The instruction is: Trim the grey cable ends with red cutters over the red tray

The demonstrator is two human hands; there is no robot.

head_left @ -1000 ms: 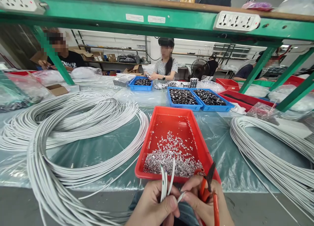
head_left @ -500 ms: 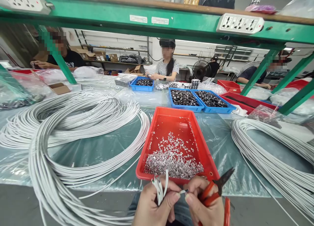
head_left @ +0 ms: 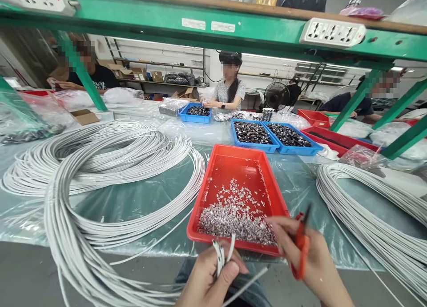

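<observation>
Holds a small bunch of white cables (head_left: 219, 256) in the left hand (head_left: 211, 276), thumb folded over fingers, clamped on the bunch. Cut ends poking up out of the fist, just in front of the near rim of the red tray (head_left: 240, 165). Below the fist, one longer cable (head_left: 247, 285) slanting up to the right, tip in the gap between both hands; can't tell about its hold in the left palm.

Keeps orange-handled cutters (head_left: 302, 253) in the right hand (head_left: 315, 253), gripped against the palm, dark blades pointing up, a bit blurred. Right fingertips over the near right corner of the red tray, next to the silver scraps (head_left: 230, 222); can't tell about any small piece pinched there. Hands well apart from each other.

Silver scraps heaped at the near end of the tray, thinning out toward the far end. Under the tray, clear plastic sheet (head_left: 296, 182) over the green tabletop. To the left, big coils of white cable (head_left: 58, 209), overlapping; to the right, another coil (head_left: 328, 200). Beyond the red tray, two blue trays (head_left: 256, 146) side by side, full of dark shiny parts; farther back, a smaller blue tray (head_left: 196, 118), in front of a seated co-worker (head_left: 230, 91). Overhead, green beam (head_left: 160, 20) with a white power strip (head_left: 332, 33) at right.
</observation>
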